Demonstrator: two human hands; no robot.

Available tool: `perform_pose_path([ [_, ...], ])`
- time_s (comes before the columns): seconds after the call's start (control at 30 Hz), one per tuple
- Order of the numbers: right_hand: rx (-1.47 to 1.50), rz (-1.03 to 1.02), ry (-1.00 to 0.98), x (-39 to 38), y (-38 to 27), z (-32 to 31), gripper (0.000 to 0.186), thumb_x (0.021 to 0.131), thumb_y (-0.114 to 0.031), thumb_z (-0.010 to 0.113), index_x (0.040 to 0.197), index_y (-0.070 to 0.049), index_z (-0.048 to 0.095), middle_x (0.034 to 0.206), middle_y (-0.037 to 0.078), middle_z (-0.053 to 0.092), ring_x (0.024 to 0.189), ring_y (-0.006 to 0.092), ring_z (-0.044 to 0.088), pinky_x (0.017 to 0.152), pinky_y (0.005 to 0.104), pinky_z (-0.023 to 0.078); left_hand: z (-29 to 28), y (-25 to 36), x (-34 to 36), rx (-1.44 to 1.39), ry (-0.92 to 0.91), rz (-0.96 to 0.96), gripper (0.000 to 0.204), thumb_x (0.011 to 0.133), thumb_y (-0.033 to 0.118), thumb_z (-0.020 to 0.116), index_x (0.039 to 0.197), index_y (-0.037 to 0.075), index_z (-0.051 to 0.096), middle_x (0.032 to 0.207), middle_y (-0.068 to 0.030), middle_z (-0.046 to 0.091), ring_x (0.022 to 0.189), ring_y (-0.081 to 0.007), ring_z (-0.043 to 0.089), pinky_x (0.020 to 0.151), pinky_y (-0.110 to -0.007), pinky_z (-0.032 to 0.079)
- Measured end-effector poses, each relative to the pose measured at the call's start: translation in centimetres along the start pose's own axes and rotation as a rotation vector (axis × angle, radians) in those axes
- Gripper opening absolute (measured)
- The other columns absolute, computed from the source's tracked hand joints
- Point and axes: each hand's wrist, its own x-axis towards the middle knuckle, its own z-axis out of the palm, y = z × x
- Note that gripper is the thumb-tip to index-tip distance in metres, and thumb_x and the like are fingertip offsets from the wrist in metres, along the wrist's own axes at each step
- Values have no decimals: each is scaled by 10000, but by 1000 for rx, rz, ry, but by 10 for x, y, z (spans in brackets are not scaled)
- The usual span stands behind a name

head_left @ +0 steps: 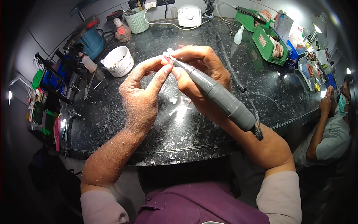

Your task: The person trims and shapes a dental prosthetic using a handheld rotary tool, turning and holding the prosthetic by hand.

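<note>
My right hand (213,67) is closed around a grey rotary handpiece (218,95), held like a pen with its tip pointing up and left. A coiled cord runs from its rear end. My left hand (143,91) pinches a small pink-and-white piece (166,59), which looks like part of a denture, between thumb and fingers. The handpiece's tip meets this piece or lies very close to it; fingers hide the exact contact. Both hands are together above the black speckled bench (175,138). Pale dust and shavings cover my left hand and forearm.
A white tub (118,63) stands left of my hands, near a blue machine (91,43). A white control box (189,16) sits at the back. Green bins (269,46) with dental models are at right. A masked person (330,130) sits at far right.
</note>
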Motion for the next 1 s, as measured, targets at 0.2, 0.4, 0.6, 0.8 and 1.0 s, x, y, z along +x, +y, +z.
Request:
perform_pose_path([
  [0.2, 27, -6, -19, 2, 2, -2, 259, 831, -102, 716, 1025, -11, 570, 947, 102, 692, 890, 165, 706, 803, 273, 556, 1, 6, -1, 71, 12, 57, 249, 845, 75, 752, 1084, 25, 706, 1038, -74, 706, 983, -132, 638, 919, -303, 479],
  [0.4, 105, -4, -45, 1, 3, -1, 249, 827, -89, 709, 1021, -13, 572, 938, 97, 686, 900, 158, 699, 792, 275, 559, -3, 4, -1, 290, 19, 189, 255, 822, 77, 762, 1070, 46, 712, 1041, -80, 703, 993, -166, 640, 934, -316, 464],
  [0.6, 66, 5, -27, 2, -3, -4, 254, 824, -91, 711, 1021, -11, 573, 948, 105, 678, 905, 153, 692, 799, 284, 559, -3, 3, 1, 429, 19, 308, 229, 827, 115, 759, 1049, 73, 723, 1038, -66, 708, 1023, -190, 633, 963, -326, 417],
  [0.8, 49, -19, -31, 2, 5, -1, 287, 819, -117, 727, 1031, -4, 569, 943, 103, 660, 898, 175, 697, 810, 297, 565, -2, 7, -2, 341, 20, 191, 212, 829, 88, 755, 1037, 65, 721, 1031, -59, 712, 986, -158, 646, 947, -310, 437],
  [1.0, 72, -9, -75, 0, 7, -2, 282, 804, -112, 724, 1027, -10, 584, 953, 96, 649, 895, 171, 685, 794, 297, 558, -1, 10, -4, 317, 21, 123, 231, 833, 47, 745, 1058, 41, 697, 1024, -72, 706, 989, -149, 656, 938, -303, 469],
])
